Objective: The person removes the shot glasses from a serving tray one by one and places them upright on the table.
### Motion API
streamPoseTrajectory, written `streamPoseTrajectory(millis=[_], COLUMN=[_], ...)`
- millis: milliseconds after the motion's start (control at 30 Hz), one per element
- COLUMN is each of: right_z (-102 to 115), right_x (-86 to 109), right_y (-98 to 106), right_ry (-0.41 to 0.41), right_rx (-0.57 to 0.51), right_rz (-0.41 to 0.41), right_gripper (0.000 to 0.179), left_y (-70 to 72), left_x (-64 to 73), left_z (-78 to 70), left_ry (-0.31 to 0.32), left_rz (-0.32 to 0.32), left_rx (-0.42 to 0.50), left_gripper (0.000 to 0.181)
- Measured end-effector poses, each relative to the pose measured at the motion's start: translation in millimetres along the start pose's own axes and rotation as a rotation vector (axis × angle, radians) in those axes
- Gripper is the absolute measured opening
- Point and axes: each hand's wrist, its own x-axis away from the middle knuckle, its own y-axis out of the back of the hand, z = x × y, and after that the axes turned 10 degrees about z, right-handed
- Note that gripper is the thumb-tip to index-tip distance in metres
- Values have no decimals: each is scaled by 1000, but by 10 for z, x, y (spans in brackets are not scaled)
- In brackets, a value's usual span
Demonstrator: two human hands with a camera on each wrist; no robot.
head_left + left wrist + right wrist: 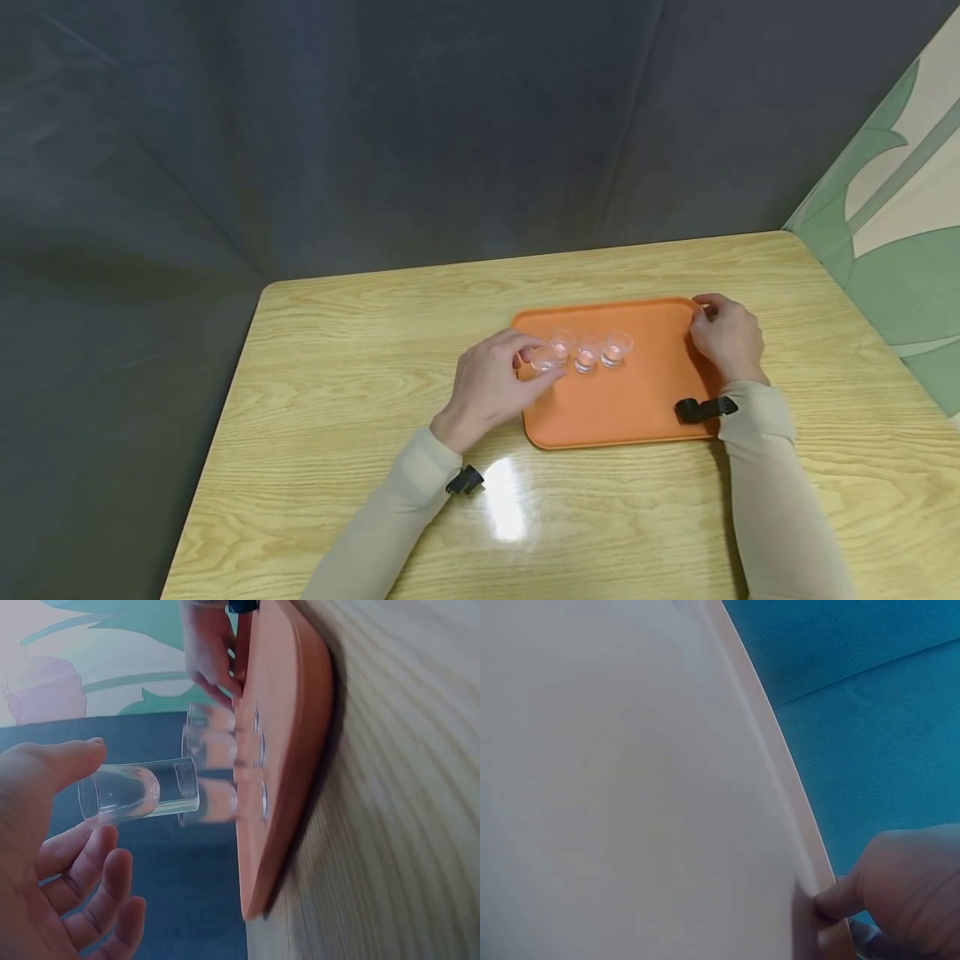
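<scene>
My left hand (495,379) pinches a small clear shot glass (142,789) between thumb and fingers, over the left part of the orange tray (637,408). In the left wrist view the glass is apart from the tray surface. Three more shot glasses stand on the tray close by: one behind the held glass (561,343), a middle one (587,356) and a right one (617,347). At the tray's far right corner my right hand (726,337) grips the rim; in the right wrist view the thumb (840,898) lies over the edge.
The tray rests on a wood-grain table (337,400). Dark cloth (450,142) hangs behind the table and to its left. A panel with a green leaf pattern (900,250) borders the right side. Both forearms reach in from the near edge.
</scene>
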Motion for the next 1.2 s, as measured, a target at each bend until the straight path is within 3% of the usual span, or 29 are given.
streamPoseTrajectory(millis=[833,967,1200], right_z=[-30,-38,-44], right_x=[-1,-2,-9], right_y=[-16,-16,-19], right_ry=[11,12,16], right_rx=[6,10,10], right_rz=[0,-5,-12], right_gripper=[45,45,45], left_y=[563,708,994], left_x=[421,504,631], left_z=[780,898,1106], left_ry=[245,277,344], left_rz=[-116,-129,-204], left_rx=[-25,-37,-44], left_gripper=[42,42,41])
